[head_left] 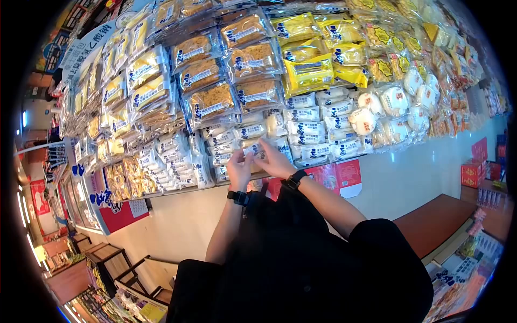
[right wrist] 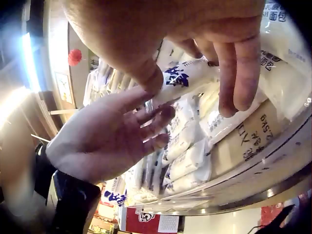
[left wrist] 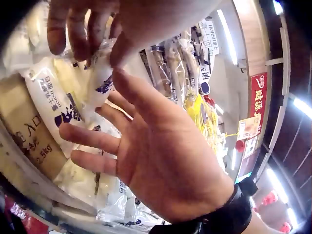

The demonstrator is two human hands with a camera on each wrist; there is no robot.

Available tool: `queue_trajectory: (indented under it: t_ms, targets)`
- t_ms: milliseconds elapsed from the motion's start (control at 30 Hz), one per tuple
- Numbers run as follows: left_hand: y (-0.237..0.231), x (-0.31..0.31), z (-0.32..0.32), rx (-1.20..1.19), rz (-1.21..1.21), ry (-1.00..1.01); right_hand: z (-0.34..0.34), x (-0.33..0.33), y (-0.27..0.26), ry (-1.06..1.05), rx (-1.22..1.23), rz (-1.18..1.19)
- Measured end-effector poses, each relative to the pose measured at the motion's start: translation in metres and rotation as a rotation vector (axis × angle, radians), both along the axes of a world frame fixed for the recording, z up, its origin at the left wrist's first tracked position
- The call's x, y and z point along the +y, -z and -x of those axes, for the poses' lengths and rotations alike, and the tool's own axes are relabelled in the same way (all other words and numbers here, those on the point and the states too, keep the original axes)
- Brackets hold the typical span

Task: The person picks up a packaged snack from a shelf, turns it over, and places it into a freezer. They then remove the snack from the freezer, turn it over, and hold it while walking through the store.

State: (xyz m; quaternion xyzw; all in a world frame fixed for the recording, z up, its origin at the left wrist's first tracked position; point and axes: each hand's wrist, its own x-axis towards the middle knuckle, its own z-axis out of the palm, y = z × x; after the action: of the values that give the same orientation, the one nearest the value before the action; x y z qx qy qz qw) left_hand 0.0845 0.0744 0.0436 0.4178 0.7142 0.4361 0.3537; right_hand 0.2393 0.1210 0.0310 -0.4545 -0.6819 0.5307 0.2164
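A small white wrapped bread packet [head_left: 249, 152] with blue print is held between both hands, low over the front of the display. My left hand [head_left: 239, 168] pinches one end with thumb and forefinger, its other fingers spread in the left wrist view. My right hand [head_left: 276, 163] pinches the packet from the other side, and its outer fingers reach down over it in the right wrist view. In that view the packet [right wrist: 187, 75] shows its blue lettering. More white bread packets [right wrist: 183, 146] lie just below, beside a cardboard box [right wrist: 243, 141] with printed text.
Brown wrapped cakes [head_left: 207, 102] and yellow packets [head_left: 309, 70] lie behind the white rows. Round white packets [head_left: 396, 102] are to the right. A metal-edged rim [right wrist: 229, 192] runs along the display's front. A brown bench [head_left: 439, 223] stands to the right.
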Motion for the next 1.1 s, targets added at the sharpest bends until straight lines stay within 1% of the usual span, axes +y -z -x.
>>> queue_trajectory:
  t_ms: [33, 67, 133, 167, 200, 267, 300, 367, 400, 433, 533, 567, 633, 700, 733, 767, 833, 933, 967, 1033, 1100]
  targets:
    - [-0.014, -0.003, 0.000, 0.005, 0.002, -0.021, -0.002, -0.001, -0.010, -0.003, 0.027, 0.042]
    - [-0.029, -0.008, -0.001, 0.009, 0.002, -0.045, -0.002, -0.004, -0.015, 0.018, 0.046, -0.041]
    - [-0.041, -0.023, 0.008, 0.031, -0.001, -0.063, -0.004, -0.012, -0.029, 0.114, 0.096, -0.012]
    - [-0.045, -0.033, 0.014, -0.024, 0.005, -0.070, -0.002, -0.017, -0.033, 0.159, 0.124, 0.001]
    - [-0.056, -0.042, 0.021, -0.077, 0.005, -0.078, 0.002, -0.022, -0.030, 0.228, 0.197, -0.053]
    - [-0.083, -0.063, 0.034, -0.222, 0.033, -0.095, 0.010, -0.032, -0.036, 0.231, 0.291, 0.038]
    - [-0.090, -0.076, 0.042, -0.252, 0.040, -0.094, 0.016, -0.034, -0.040, 0.220, 0.340, 0.081]
    - [-0.102, -0.102, 0.059, -0.309, 0.047, -0.098, 0.022, -0.034, -0.064, 0.003, 0.320, 0.442]
    - [-0.113, -0.113, 0.065, -0.407, -0.014, -0.110, 0.031, -0.039, -0.071, -0.053, 0.398, 0.507]
    - [-0.115, -0.128, 0.072, -0.453, -0.048, -0.140, 0.038, -0.043, -0.080, -0.141, 0.419, 0.507]
    - [-0.124, -0.171, 0.095, -0.532, -0.114, -0.244, 0.072, -0.064, -0.104, -0.296, 0.416, 0.468]
    - [-0.117, -0.190, 0.105, -0.525, -0.138, -0.281, 0.086, -0.072, -0.113, -0.352, 0.403, 0.441]
    - [-0.128, -0.226, 0.125, -0.514, -0.162, -0.324, 0.119, -0.088, -0.113, -0.477, 0.366, 0.389]
    - [-0.130, -0.266, 0.148, -0.499, -0.186, -0.385, 0.156, -0.109, -0.126, -0.615, 0.320, 0.408]
    - [-0.131, -0.286, 0.160, -0.488, -0.212, -0.414, 0.177, -0.125, -0.131, -0.668, 0.347, 0.402]
    - [-0.130, -0.306, 0.170, -0.481, -0.234, -0.441, 0.196, -0.139, -0.116, -0.708, 0.373, 0.426]
    - [-0.132, -0.344, 0.189, -0.429, -0.250, -0.524, 0.236, -0.173, -0.114, -0.803, 0.388, 0.468]
    - [-0.130, -0.394, 0.216, -0.406, -0.244, -0.621, 0.289, -0.226, -0.108, -0.860, 0.373, 0.489]
    - [-0.128, -0.409, 0.223, -0.411, -0.234, -0.647, 0.305, -0.242, -0.111, -0.893, 0.331, 0.491]
    - [-0.119, -0.435, 0.240, -0.384, -0.261, -0.725, 0.333, -0.275, -0.111, -0.890, 0.280, 0.518]
    - [-0.106, -0.458, 0.258, -0.339, -0.283, -0.794, 0.359, -0.302, -0.113, -0.912, 0.249, 0.477]
